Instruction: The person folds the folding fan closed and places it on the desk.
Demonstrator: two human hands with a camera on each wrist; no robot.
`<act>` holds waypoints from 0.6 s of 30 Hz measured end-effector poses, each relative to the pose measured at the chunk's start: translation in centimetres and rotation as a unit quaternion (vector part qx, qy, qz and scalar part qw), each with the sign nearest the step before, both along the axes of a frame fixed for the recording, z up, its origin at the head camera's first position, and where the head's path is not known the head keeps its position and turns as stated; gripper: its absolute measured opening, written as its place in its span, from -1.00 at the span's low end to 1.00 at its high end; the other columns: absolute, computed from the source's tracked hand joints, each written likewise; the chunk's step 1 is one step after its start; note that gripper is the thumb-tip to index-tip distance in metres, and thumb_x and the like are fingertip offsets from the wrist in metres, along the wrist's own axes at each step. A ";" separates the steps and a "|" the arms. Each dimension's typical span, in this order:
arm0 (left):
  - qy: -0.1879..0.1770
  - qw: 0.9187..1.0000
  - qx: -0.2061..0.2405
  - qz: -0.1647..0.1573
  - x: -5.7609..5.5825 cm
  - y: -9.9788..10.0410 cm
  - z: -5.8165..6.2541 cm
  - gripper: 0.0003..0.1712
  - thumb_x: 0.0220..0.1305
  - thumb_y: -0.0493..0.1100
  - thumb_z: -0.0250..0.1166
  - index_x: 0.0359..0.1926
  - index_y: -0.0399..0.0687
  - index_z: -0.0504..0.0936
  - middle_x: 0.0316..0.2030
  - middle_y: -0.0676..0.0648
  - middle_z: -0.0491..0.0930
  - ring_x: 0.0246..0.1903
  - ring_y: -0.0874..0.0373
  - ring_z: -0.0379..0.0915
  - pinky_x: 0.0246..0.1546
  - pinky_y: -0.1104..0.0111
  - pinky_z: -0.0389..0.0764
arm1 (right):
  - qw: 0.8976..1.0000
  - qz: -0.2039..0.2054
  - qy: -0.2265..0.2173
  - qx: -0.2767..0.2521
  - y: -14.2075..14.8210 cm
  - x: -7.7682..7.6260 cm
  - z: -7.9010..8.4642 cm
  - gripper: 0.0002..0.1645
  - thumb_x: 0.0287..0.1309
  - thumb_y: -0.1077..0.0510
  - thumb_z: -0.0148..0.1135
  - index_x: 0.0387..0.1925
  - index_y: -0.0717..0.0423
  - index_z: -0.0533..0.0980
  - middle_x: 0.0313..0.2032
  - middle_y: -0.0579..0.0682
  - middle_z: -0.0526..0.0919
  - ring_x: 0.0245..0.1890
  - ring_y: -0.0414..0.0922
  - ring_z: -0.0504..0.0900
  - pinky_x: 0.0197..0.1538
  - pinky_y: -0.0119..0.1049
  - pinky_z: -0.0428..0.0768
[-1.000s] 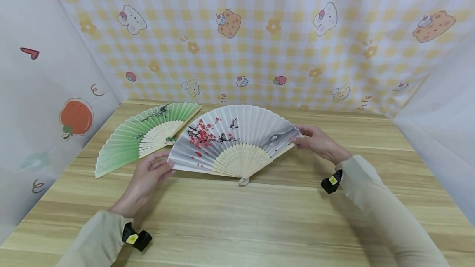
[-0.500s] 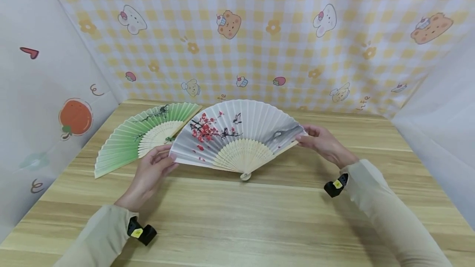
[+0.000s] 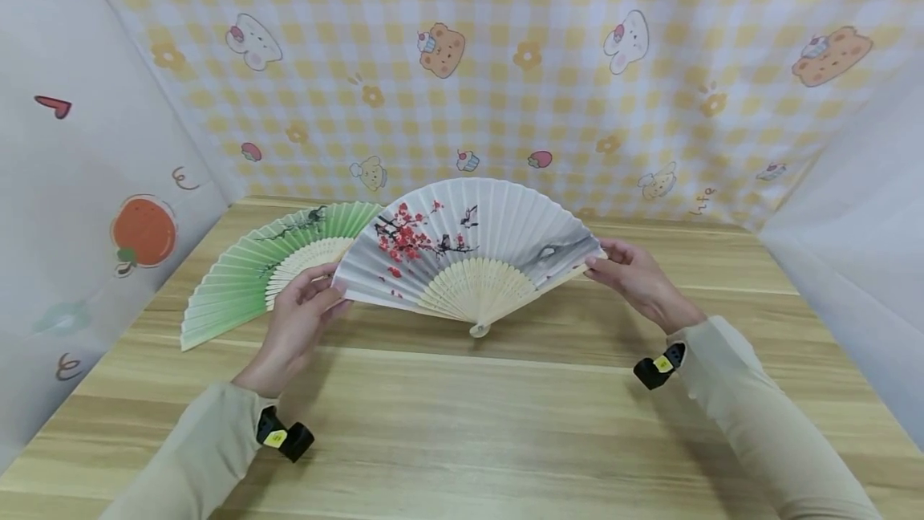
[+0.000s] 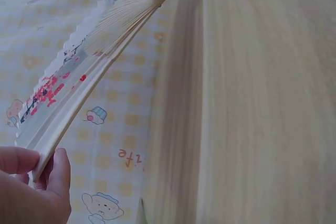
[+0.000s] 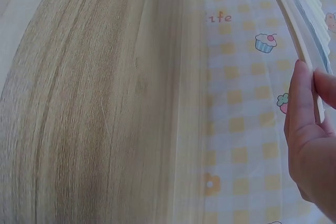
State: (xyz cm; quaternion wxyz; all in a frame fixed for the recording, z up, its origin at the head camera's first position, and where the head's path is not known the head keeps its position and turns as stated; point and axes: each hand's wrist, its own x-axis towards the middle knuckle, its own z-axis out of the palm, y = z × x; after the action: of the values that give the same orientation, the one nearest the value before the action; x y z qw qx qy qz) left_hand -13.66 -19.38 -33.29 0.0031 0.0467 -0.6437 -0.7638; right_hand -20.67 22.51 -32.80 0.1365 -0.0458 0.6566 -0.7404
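Note:
A grey-white folding fan (image 3: 498,223), spread wide and printed with red blossoms and small birds, is held up between both hands, its pivot pointing down. At its left end my left hand (image 3: 297,326) pinches the outer rib between thumb and fingers; the left wrist view shows this thumb-and-finger grip on the fan (image 4: 79,95) up close. My right hand (image 3: 645,282) pinches the opposite outer rib, and in the right wrist view the fingers (image 5: 302,98) lie along that rib. Behind the left hand, a spread green folding fan (image 3: 238,283) lies on the table, partly covered by the held fan.
The wooden table (image 3: 462,424) runs up to a yellow checked cloth (image 3: 498,103) with cartoon prints at the back. White sheets (image 3: 87,207) hang at the left and right sides. A black wrist camera (image 3: 285,433) sits on each wrist.
Both hands have lifted the grey-white fan higher and slightly to the right, and it now covers more of the green fan. The green fan stays on the table.

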 end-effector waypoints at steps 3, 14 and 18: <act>0.008 1.000 0.014 0.003 -0.2 0.2 0.4 -0.71 0.23 -0.34 0.07 -0.03 -0.02 0.39 -0.20 -0.02 0.38 -0.23 0.27 0.44 -0.13 0.45 0.51 | 0.999 -0.008 0.002 -0.037 0.1 0.1 0.2 -0.75 0.14 0.38 0.04 -0.11 0.18 0.37 -0.24 -0.03 0.53 -0.23 -0.21 0.55 -0.07 -0.42 0.52; 0.046 0.994 0.098 0.029 -1.5 0.4 2.0 -0.72 0.17 -0.38 0.13 -0.07 -0.09 0.44 -0.25 0.00 0.43 -0.29 0.24 0.45 -0.20 0.50 0.54 | 0.994 -0.048 0.010 -0.102 -0.1 0.4 0.8 -0.78 0.14 0.40 0.02 -0.17 0.16 0.40 -0.23 -0.03 0.54 -0.24 -0.20 0.58 -0.09 -0.44 0.52; 0.047 0.991 0.122 0.033 -1.8 0.4 2.2 -0.71 0.15 -0.38 0.15 -0.08 -0.10 0.45 -0.25 -0.01 0.43 -0.29 0.24 0.45 -0.19 0.49 0.54 | 0.992 -0.061 0.019 -0.110 -0.3 0.7 1.2 -0.78 0.12 0.38 0.05 -0.16 0.16 0.41 -0.25 -0.03 0.54 -0.26 -0.20 0.58 -0.11 -0.44 0.53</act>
State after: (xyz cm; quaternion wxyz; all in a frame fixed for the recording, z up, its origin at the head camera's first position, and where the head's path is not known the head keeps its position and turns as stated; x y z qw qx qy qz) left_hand -15.50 -19.02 -31.09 0.0531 0.0321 -0.5426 -0.8377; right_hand -20.00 22.20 -31.63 0.0725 -0.0343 0.5754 -0.8139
